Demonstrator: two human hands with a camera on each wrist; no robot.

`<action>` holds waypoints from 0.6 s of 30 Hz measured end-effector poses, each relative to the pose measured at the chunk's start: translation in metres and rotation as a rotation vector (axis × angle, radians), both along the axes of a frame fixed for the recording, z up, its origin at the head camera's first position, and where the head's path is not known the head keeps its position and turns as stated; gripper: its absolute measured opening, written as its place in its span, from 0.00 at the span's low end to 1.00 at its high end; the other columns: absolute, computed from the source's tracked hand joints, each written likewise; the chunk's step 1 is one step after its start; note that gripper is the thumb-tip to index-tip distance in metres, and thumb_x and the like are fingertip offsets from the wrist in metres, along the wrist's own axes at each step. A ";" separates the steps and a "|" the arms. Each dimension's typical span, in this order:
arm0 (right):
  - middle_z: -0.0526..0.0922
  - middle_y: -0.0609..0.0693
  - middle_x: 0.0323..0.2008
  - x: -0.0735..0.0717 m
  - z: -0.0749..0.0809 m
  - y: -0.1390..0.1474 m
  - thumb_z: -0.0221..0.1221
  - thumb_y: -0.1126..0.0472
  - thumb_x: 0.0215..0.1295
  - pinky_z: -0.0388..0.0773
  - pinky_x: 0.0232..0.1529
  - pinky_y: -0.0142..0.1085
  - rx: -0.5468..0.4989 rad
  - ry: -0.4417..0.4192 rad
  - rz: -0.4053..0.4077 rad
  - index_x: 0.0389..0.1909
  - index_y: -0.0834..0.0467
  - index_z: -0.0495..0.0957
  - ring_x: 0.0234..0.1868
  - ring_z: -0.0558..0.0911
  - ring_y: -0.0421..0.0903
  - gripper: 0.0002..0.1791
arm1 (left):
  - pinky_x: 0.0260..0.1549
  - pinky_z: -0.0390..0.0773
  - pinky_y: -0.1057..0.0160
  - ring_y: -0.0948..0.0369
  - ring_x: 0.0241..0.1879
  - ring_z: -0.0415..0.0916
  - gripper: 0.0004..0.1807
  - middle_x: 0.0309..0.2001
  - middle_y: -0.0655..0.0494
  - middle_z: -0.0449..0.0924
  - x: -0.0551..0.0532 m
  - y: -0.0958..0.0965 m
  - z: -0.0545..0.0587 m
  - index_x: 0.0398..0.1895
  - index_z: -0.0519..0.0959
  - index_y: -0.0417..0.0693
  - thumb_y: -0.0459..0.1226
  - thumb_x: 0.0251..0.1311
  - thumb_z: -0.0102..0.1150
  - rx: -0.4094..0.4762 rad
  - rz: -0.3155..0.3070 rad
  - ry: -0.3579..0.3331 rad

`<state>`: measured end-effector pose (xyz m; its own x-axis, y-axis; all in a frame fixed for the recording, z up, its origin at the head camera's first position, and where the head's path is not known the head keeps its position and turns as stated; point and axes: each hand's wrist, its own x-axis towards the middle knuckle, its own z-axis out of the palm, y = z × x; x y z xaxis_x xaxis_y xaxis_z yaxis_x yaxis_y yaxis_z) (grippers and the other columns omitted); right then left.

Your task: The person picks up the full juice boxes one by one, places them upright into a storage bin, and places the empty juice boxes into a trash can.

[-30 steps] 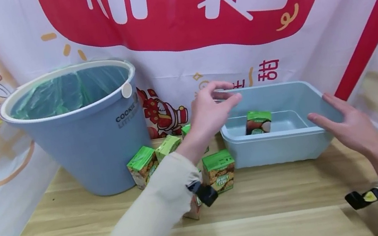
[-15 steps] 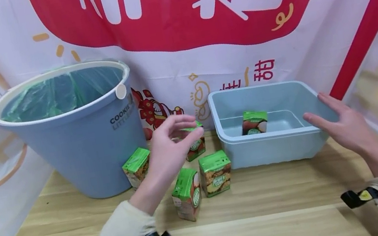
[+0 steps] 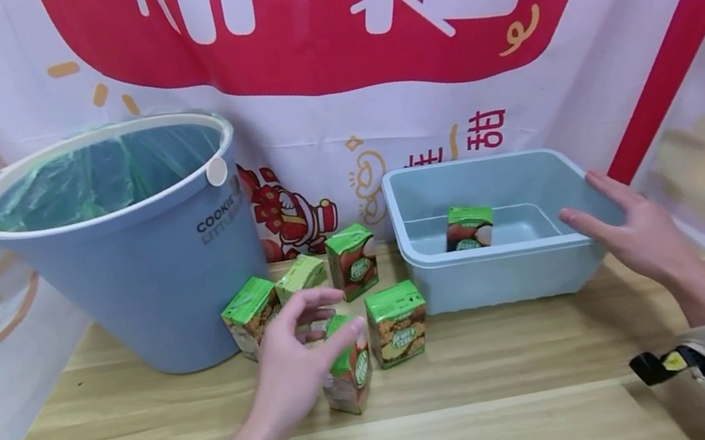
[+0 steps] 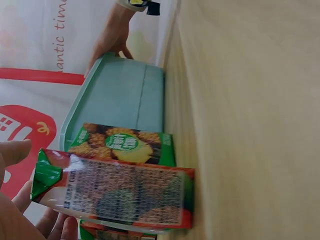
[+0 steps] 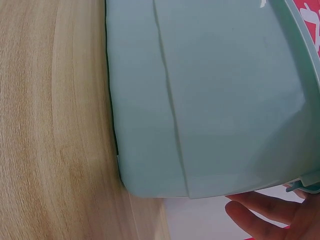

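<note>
My left hand (image 3: 290,369), fingers curved and thumb apart, is at the upper part of the front small carton (image 3: 350,378), which stands upright with a green top. In the left wrist view this carton (image 4: 120,192) passes between thumb and fingers; firm contact cannot be made out. Beside it stands a carton with a cookie picture (image 3: 399,326). The right hand (image 3: 654,245) rests at the right end of a light blue bin (image 3: 504,276), thumb over the rim. Its fingers (image 5: 260,215) lie fairly straight by the end wall. Inside the bin is one carton (image 3: 469,227).
Behind the left hand stand a brown-and-green carton (image 3: 249,317), a light green one (image 3: 302,274) and a red-brown one (image 3: 354,260). A large blue bucket (image 3: 152,287) with a green liner is at the left. A printed cloth (image 3: 297,64) hangs behind the wooden table (image 3: 493,376).
My left hand has moved from above the bin's left end leftward and down to the front carton. The right hand keeps its place on the bin. The view has shifted slightly.
</note>
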<state>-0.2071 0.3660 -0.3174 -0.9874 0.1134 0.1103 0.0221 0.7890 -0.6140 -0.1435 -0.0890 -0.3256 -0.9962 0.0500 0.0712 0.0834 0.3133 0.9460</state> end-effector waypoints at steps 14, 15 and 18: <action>0.41 0.63 0.87 -0.001 0.001 -0.003 0.54 0.30 0.73 0.63 0.62 0.82 -0.007 0.002 0.006 0.87 0.42 0.37 0.82 0.49 0.78 0.53 | 0.63 0.83 0.49 0.53 0.62 0.81 0.19 0.59 0.55 0.79 0.020 -0.004 -0.010 0.45 0.85 0.57 0.33 0.50 0.80 -0.134 0.025 0.094; 0.41 0.63 0.87 -0.001 0.001 -0.002 0.54 0.30 0.73 0.63 0.62 0.82 -0.006 0.002 0.004 0.87 0.42 0.36 0.81 0.49 0.78 0.53 | 0.62 0.83 0.49 0.53 0.62 0.81 0.19 0.59 0.56 0.80 0.020 -0.005 -0.010 0.44 0.85 0.58 0.32 0.50 0.79 -0.147 0.021 0.104; 0.41 0.63 0.87 -0.001 0.000 -0.001 0.54 0.29 0.73 0.64 0.62 0.82 -0.009 0.002 0.001 0.87 0.42 0.36 0.81 0.49 0.78 0.54 | 0.59 0.85 0.49 0.54 0.61 0.83 0.18 0.58 0.60 0.84 0.019 -0.010 -0.012 0.41 0.87 0.61 0.29 0.51 0.78 -0.178 0.010 0.140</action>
